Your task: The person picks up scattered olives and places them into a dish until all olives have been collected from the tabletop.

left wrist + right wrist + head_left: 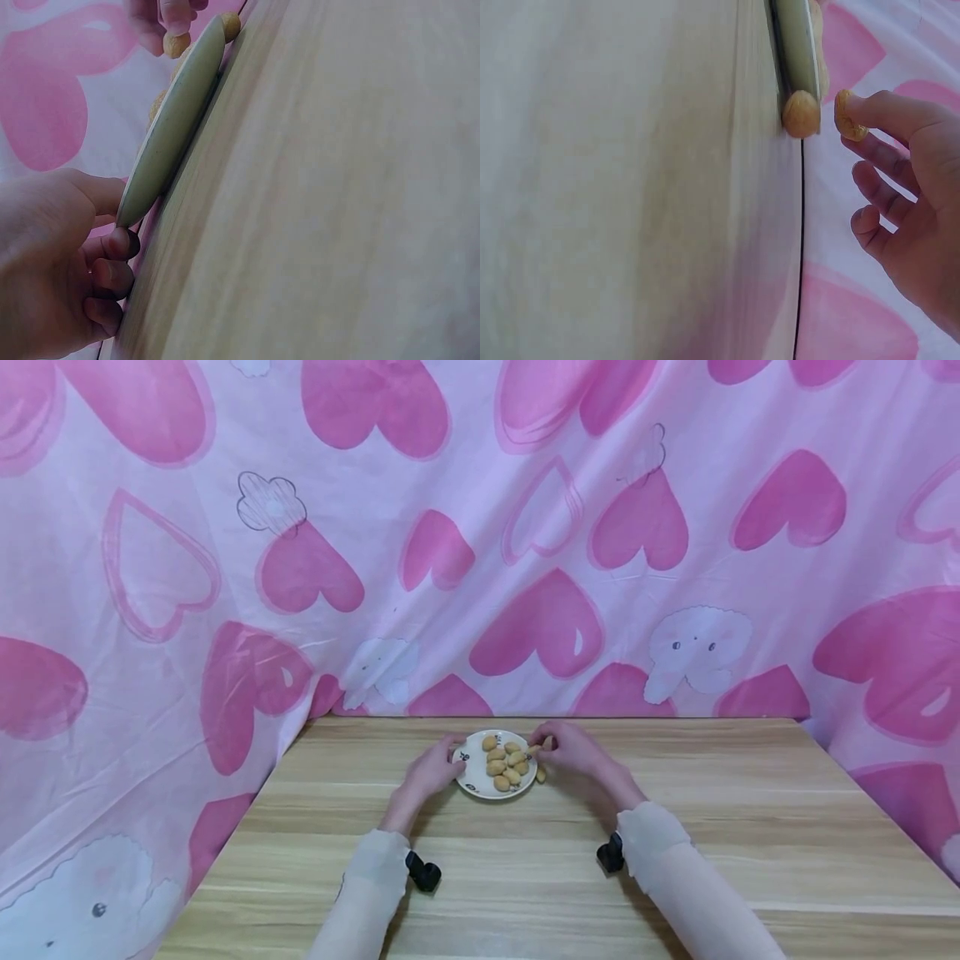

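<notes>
A small white plate (pixel 476 772) with dark printed marks bears several tan peanuts (pixel 497 767) in their shells. At the plate's left rim, my left hand (pixel 431 772) grips the edge, thumb at the upper side and fingers curled by the underside in the left wrist view. My right hand (pixel 576 752) pinches a single peanut (pixel 850 116) between thumb and forefinger, just above the plate's right rim; its other fingers are loosely bent. Another peanut (pixel 801 115) lies on the table against the outside of the plate's right edge.
The wood-grain table (pixel 525 885) ends behind the plate at a pink heart-patterned cloth (pixel 525 527), which also hangs along both sides. A black wrist camera (pixel 424 872) sits on the left wrist, and another black camera (pixel 611 853) on the right.
</notes>
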A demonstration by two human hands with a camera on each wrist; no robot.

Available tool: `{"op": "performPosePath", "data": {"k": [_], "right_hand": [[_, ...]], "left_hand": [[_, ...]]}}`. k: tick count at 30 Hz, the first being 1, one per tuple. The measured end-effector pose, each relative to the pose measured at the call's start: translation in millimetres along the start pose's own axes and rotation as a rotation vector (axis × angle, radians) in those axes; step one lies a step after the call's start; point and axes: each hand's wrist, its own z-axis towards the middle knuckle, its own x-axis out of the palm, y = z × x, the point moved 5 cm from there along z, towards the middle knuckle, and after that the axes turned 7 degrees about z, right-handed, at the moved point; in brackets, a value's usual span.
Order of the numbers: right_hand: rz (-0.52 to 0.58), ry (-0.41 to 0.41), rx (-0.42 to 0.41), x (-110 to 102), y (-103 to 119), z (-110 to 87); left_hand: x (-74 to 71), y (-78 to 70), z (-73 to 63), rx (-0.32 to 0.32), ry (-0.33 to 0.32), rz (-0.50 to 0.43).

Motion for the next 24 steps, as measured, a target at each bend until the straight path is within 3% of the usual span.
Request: {"op": "performPosePath", "data": {"k": [13, 24], "right_hand": [[-0.026, 0.028, -0.122, 18.0, 30.0, 5.0], [-0.067, 0.043, -0.105, 35.6, 45.9, 8.2]], "left_hand": [[-0.3, -0.6, 0.0, 0.004, 0.002, -0.004], [0.8, 1.2, 1.2, 0.002, 0.004, -0.004]]}}
